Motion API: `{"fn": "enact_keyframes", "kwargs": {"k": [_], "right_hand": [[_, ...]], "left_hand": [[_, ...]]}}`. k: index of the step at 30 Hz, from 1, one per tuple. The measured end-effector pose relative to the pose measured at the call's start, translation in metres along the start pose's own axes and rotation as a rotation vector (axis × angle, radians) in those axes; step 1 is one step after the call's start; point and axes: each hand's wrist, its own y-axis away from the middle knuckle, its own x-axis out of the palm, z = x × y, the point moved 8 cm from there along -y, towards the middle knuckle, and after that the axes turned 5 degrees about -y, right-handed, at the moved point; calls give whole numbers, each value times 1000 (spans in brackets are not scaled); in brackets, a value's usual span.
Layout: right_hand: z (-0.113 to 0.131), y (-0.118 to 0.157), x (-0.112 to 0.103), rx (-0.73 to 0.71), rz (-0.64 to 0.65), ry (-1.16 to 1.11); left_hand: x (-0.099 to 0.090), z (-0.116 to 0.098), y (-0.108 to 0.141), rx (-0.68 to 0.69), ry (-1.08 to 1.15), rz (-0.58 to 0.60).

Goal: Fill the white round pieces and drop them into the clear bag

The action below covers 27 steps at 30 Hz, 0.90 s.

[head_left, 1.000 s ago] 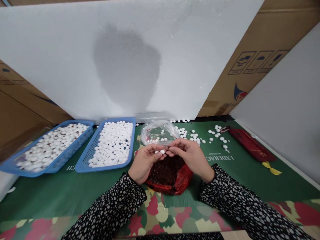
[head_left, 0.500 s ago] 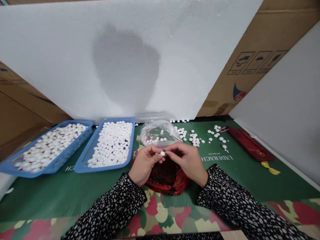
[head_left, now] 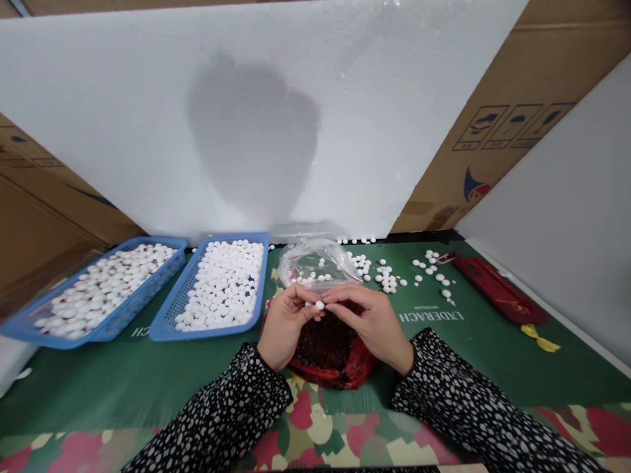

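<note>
A small white ball [head_left: 320, 305] sits between the fingertips of both hands. My left hand [head_left: 286, 323] pinches it from the left with thumb and forefinger. From the right, the thumb and forefinger of my right hand [head_left: 374, 322] close at its edge. Just below the hands lies a red bag [head_left: 362, 368], open at the top, full of dark brown crumbly material [head_left: 323, 341]. Behind the hands is a clear plastic bag [head_left: 320, 253] with several white balls in it.
Two blue baskets, one far left [head_left: 106, 334] and one nearer [head_left: 263, 276], hold many white balls. Loose balls [head_left: 387, 279] lie at the back right. A dark red pouch [head_left: 497, 289] and yellow ribbon [head_left: 541, 338] are further right. A white panel [head_left: 365, 131] stands behind.
The view has shifted slightly, so the scene sits a little further right. Both hands remain pinched together around the white ball, with only a small shift of the fingers.
</note>
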Motion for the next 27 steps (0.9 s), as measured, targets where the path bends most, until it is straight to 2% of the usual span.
{"fn": "enact_keyframes", "kwargs": {"k": [6, 14, 19, 27], "right_hand": [[3, -1, 4, -7, 27, -28], [-10, -1, 4, 92, -55, -154], [-5, -2, 4, 29, -59, -82], [2, -3, 3, -19, -35, -40]], "left_hand": [[-2, -1, -1, 56, -45, 19], [-1, -11, 0, 84, -74, -2], [-1, -14, 2, 101, -80, -24], [2, -17, 3, 113, -88, 13]]}}
